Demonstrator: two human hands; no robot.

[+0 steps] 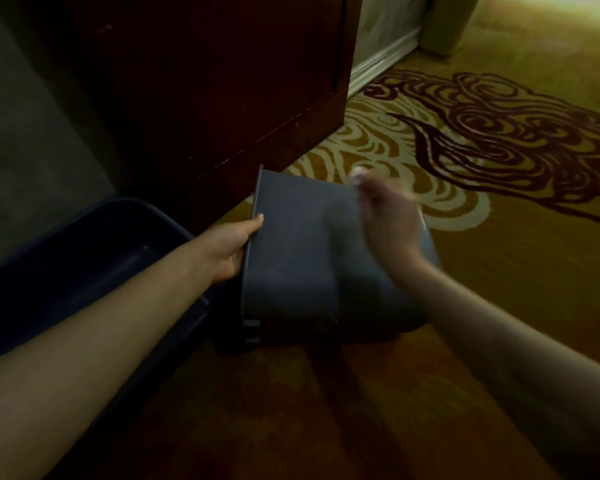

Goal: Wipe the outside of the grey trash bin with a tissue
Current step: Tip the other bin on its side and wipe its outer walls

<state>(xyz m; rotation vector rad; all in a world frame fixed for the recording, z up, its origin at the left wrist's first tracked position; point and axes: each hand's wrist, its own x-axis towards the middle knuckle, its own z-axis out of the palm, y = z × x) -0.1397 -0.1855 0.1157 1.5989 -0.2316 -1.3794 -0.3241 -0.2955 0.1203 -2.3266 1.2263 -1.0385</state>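
The grey trash bin [298,258] lies on its side on the carpet, its open mouth turned left. My left hand [229,249] grips the bin's rim, thumb on the outer wall and fingers hidden inside. My right hand [390,220] is motion-blurred over the far right end of the bin's upper side. A small white tissue [358,174] shows at its fingertips, pressed near the bin's base edge.
A dark blue tub [84,265] sits on the floor under my left forearm. A dark wooden cabinet [222,81] stands just behind the bin. Patterned yellow and maroon carpet [482,140] stretches to the right. A white baseboard [381,60] runs at the back.
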